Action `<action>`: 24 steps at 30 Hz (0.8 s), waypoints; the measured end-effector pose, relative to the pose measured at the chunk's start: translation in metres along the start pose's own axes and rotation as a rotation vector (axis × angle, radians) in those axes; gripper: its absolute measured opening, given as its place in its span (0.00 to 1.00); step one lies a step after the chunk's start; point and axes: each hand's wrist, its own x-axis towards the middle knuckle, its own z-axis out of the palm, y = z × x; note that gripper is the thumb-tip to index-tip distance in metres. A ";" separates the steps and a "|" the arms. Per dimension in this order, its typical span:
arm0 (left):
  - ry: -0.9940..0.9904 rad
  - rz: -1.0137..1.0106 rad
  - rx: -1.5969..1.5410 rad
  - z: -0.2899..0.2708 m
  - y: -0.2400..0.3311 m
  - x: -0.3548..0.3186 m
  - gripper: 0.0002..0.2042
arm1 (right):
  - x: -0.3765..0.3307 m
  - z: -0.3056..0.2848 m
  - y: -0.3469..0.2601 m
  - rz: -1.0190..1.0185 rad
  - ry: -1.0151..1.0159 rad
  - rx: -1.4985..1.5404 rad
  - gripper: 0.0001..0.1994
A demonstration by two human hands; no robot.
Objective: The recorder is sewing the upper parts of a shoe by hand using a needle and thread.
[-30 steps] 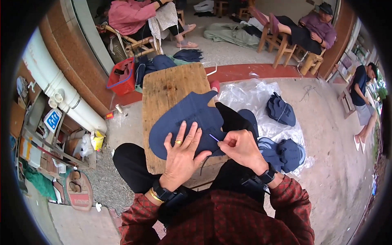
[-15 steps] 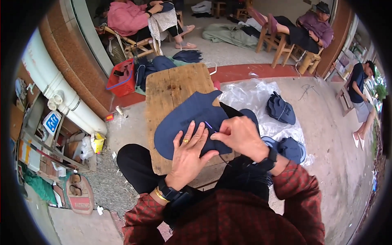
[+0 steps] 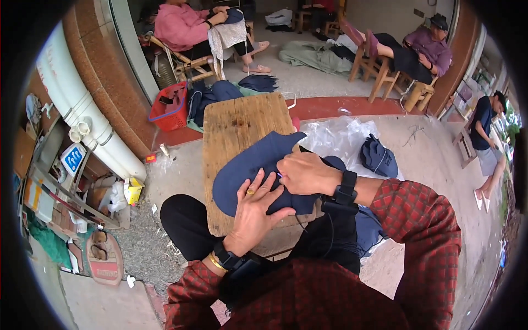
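Observation:
A large navy-blue piece of fabric (image 3: 234, 184), rounded at its left end, lies on a small wooden table (image 3: 220, 124) between my knees. My left hand (image 3: 257, 206) presses flat on it with the fingers spread. Just right of those fingertips, my right hand (image 3: 308, 174) is closed in a fist low over the cloth. A short purple-blue sliver (image 3: 280, 175) shows between the two hands; what the fist grips is mostly hidden. A thin dark cord hangs off the table's near edge.
Clear plastic sheeting (image 3: 335, 137) with a tied navy bundle (image 3: 378, 158) lies right of the table. A red basket (image 3: 169, 107) and piled navy fabric (image 3: 212, 96) are beyond it. Seated people occupy the doorway; another person (image 3: 484, 137) is at far right. A white pipe (image 3: 88, 115) rises at left.
My right hand has turned over, its fist shifting left toward my left fingers while the right elbow swings outward. Less of the purple sliver shows. My left hand stays on the fabric.

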 end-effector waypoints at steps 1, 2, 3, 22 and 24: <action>0.005 0.020 0.000 0.000 0.000 0.001 0.29 | -0.001 0.002 0.003 -0.084 0.059 -0.001 0.09; 0.005 0.016 -0.003 0.001 -0.001 0.000 0.29 | -0.002 0.006 0.004 -0.168 0.112 0.004 0.09; 0.012 0.031 0.010 0.002 -0.003 0.000 0.29 | -0.001 0.011 0.004 -0.147 0.196 0.041 0.09; 0.022 0.026 -0.010 0.001 -0.002 0.001 0.27 | -0.004 -0.008 0.065 0.414 0.342 1.314 0.10; -0.016 0.058 0.006 0.001 -0.007 -0.001 0.31 | -0.019 -0.016 0.037 0.364 0.263 1.258 0.10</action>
